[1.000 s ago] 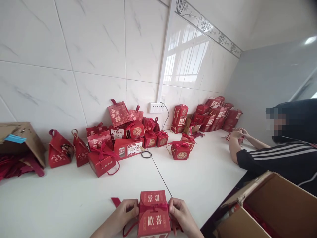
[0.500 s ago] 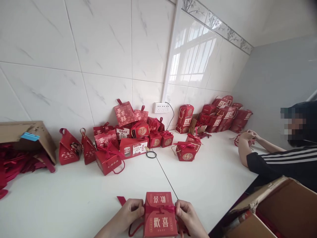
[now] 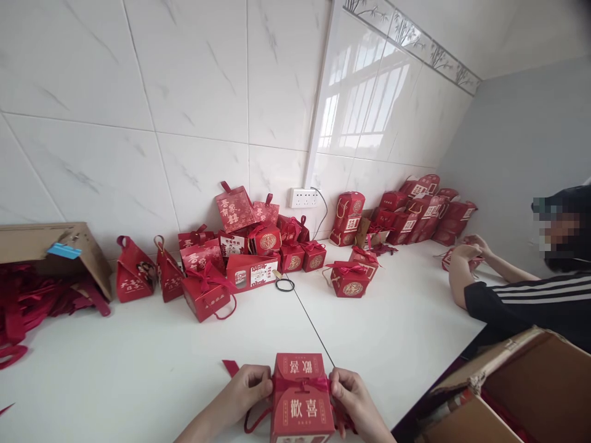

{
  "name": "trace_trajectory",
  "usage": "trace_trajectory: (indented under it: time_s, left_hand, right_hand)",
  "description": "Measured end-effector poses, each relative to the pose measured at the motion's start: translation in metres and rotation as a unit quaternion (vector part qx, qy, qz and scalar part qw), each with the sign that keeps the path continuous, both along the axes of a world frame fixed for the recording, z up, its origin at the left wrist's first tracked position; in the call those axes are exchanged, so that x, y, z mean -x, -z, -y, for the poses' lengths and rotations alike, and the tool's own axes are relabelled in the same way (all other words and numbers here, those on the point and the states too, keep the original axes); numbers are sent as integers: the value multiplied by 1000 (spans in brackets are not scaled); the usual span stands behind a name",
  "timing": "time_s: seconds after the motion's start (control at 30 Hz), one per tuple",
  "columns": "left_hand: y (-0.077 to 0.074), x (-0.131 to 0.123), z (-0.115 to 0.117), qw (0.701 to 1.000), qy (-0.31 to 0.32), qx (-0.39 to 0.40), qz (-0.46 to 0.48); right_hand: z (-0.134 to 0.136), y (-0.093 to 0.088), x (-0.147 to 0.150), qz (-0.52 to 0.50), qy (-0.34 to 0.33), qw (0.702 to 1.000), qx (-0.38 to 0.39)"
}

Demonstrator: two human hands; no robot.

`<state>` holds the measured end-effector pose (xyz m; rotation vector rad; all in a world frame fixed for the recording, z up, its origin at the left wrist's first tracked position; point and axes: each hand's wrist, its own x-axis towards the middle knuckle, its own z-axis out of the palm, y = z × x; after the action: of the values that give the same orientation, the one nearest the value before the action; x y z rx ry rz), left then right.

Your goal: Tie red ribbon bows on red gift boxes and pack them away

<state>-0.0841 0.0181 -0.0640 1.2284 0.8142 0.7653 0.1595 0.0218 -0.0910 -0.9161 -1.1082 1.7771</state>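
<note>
A red gift box (image 3: pixel 302 409) with gold lettering sits at the table's near edge, between my two hands. A dark red ribbon (image 3: pixel 300 386) runs across its top through a slot in the flap. At the box's left side, my left hand (image 3: pixel 252 391) pinches the ribbon, whose loose end (image 3: pixel 231 368) sticks out beyond the fingers. My right hand (image 3: pixel 351 394) is closed on the ribbon at the right side. A thin red cord handle hangs at the box's left, below my left hand.
Finished-looking red boxes (image 3: pixel 207 295) are grouped along the wall, more (image 3: pixel 409 215) at the back right. A carton of red ribbons (image 3: pixel 92 264) stands left, an open carton (image 3: pixel 530 381) lower right. A co-worker's hands (image 3: pixel 471 252) hold a red box at right. A black ring (image 3: pixel 285 285) lies mid-table.
The view has shifted slightly, so everything appears a little further right. Both hands keep their hold on the ribbon at the box's sides, with hardly any other movement.
</note>
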Motion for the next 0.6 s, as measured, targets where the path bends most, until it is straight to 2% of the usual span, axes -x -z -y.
trace_trajectory:
  time_s: [0.2, 0.6]
  left_hand:
    - [4, 1, -2, 1000, -2, -4, -10]
    - [0, 1, 0, 1000, 4, 2, -5]
  right_hand:
    - [0, -2, 0, 14, 2, 1000, -3]
    - [0, 0, 0, 14, -1, 1000, -1]
